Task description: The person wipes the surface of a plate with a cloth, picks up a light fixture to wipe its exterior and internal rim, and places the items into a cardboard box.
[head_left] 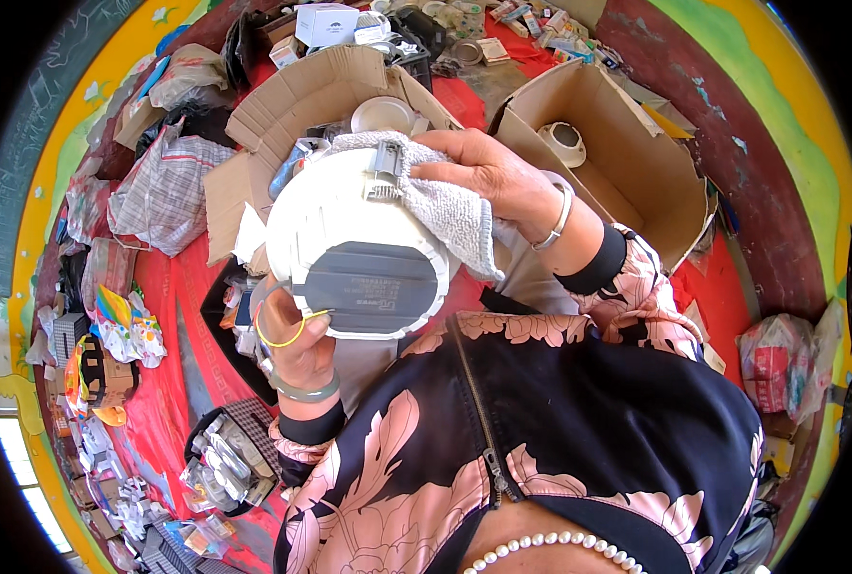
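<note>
I am wiping a round white light fitting [354, 239] held up over my lap.
My left hand [301, 340] is gripping its stiff, light-looking rim, fingers closed; my right hand [488, 172] is pressing a soft grey cloth [450, 210] flat against its top edge.

**Plastic, cloth and cardboard**

The round lamp [349, 230] looks like smooth matt white plastic, its back plate [373, 282] dull grey. The cloth [450, 206] is rough grey terry. The boxes [627, 143] are plain brown cardboard, matt and creased. The bracelets [558, 218] gleam like polished metal.
</note>
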Motion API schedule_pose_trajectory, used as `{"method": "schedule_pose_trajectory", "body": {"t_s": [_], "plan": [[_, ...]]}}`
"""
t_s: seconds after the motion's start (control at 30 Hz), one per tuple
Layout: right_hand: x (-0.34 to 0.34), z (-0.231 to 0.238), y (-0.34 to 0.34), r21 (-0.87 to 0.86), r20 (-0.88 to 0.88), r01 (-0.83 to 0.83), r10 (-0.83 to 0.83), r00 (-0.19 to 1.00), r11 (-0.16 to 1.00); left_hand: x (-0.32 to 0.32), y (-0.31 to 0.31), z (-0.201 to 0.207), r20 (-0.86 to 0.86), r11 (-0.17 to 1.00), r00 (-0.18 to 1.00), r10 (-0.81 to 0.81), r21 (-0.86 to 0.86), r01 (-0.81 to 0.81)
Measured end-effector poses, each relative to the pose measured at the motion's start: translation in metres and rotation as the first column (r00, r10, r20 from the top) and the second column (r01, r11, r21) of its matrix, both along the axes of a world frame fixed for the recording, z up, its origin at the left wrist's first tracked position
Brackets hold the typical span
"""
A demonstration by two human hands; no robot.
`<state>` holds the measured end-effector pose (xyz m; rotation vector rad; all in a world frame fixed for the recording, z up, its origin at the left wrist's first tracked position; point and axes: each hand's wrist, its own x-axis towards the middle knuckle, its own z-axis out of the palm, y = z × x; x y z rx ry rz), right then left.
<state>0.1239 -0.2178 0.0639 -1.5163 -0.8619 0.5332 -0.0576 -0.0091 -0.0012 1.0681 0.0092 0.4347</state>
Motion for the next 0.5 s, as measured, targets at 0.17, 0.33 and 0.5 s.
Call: {"method": "schedule_pose_trajectory", "body": {"t_s": [0.17, 0.33, 0.5], "plan": [[0.003, 0.002, 0.006, -0.040, 0.054, -0.037, 0.039, 0.998, 0.998, -0.001, 0.006, -0.001, 0.017, 1.000, 1.000, 0.003, 0.030, -0.003], [-0.003, -0.007, 0.013, 0.140, -0.231, -0.066, 0.097, 0.968, 0.988, 0.001, -0.011, 0.005, 0.035, 0.993, 0.995, 0.092, -0.082, -0.088], [-0.013, -0.019, 0.016, 0.244, -0.414, 0.001, 0.103, 0.904, 0.970, 0.002, -0.008, -0.007, 0.001, 0.966, 0.985, 0.170, -0.198, -0.167]]}}
